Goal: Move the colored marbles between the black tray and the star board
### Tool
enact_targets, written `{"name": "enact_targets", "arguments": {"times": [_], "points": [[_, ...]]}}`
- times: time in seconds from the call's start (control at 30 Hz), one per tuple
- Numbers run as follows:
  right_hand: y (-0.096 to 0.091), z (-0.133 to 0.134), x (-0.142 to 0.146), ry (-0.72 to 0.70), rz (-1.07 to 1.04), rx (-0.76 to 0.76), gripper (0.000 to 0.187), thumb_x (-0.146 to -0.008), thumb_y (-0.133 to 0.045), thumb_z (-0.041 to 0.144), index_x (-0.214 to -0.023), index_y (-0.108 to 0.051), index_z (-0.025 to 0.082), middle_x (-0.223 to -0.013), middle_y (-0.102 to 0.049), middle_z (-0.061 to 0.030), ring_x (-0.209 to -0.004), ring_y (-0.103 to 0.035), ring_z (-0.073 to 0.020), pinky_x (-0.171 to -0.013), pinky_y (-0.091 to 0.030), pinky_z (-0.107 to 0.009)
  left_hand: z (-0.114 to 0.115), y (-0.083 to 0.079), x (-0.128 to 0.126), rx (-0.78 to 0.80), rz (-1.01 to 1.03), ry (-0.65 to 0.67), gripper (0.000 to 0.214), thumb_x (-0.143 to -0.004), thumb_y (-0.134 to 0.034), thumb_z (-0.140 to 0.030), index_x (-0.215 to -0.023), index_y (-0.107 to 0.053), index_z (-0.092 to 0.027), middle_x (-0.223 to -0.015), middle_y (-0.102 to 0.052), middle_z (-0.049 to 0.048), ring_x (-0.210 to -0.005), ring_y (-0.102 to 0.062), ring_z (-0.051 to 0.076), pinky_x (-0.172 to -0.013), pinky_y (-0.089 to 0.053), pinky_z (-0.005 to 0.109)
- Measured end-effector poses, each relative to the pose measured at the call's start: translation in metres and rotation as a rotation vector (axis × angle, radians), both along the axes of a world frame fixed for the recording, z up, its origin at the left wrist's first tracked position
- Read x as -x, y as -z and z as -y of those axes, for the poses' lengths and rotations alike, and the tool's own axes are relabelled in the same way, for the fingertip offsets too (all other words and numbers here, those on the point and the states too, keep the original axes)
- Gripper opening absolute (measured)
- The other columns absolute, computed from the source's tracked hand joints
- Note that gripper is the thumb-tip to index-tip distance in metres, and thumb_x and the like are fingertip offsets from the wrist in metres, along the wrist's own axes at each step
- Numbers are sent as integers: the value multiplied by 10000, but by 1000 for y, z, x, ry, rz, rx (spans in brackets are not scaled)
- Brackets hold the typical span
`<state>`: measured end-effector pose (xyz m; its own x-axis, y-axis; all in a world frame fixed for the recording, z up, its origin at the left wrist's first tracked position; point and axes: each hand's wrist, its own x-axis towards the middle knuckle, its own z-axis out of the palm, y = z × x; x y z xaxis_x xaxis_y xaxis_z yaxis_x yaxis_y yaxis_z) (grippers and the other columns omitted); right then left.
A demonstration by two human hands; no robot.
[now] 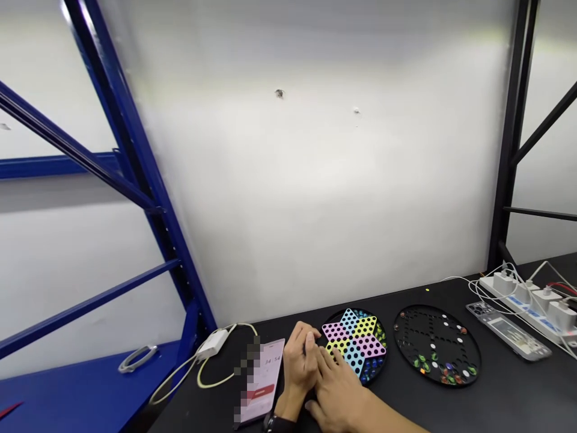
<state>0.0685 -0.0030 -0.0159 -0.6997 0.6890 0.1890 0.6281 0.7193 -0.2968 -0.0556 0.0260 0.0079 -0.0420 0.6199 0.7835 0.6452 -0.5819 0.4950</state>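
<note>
My left hand (pixel 300 367) rests on the black table (pixel 496 397) with its fingers curled, just left of a round Chinese checkers board (pixel 356 344) with a pink, yellow and blue star. My right hand (pixel 338 391) lies over the left hand's fingers and touches the board's near-left edge; its fingers are stretched forward. Whether either hand holds a marble is hidden. A phone (pixel 261 382) with a lit screen lies just left of my left hand.
A second round black tray (pixel 436 344) with loose marbles sits to the right. Further right lie another phone (pixel 509 332) and a white power strip (pixel 532 304) with chargers and cables. A white charger (pixel 211 344) with cable lies at the left. Blue shelving (pixel 135 168) stands left.
</note>
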Motion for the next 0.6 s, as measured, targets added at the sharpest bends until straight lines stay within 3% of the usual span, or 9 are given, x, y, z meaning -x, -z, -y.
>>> {"name": "enact_targets", "arguments": {"times": [0.23, 0.47, 0.6], "points": [[2, 19, -33, 20, -43, -64, 655, -964, -403, 387, -1511, -301, 42, -1576, -279, -199, -1465, -241, -317, -1189, -227, -519, 0, 1, -6, 53, -25, 15, 371, -1000, -285, -287, -739, -539, -218, -756, -569, 26, -700, -557, 175, -673, -446, 306], [-4, 6, -9, -36, -73, -56, 639, -934, -468, 378, -1491, -359, 84, -1542, -381, -166, -1430, -323, -298, -1179, -278, -462, -1, 1, -6, 74, -8, 26, 356, -994, -301, -295, -744, -543, -218, -765, -576, 22, -709, -565, 175, -682, -457, 306], [-1, 10, -9, 19, -100, -92, 672, -949, -450, 362, -1522, -277, 57, -1572, -310, -181, -1443, -290, -308, -1180, -275, -446, 1, -1, -6, 66, -9, 25, 363, -993, -299, -290, -747, -554, -214, -772, -579, 28, -725, -568, 177, -698, -462, 310]]}}
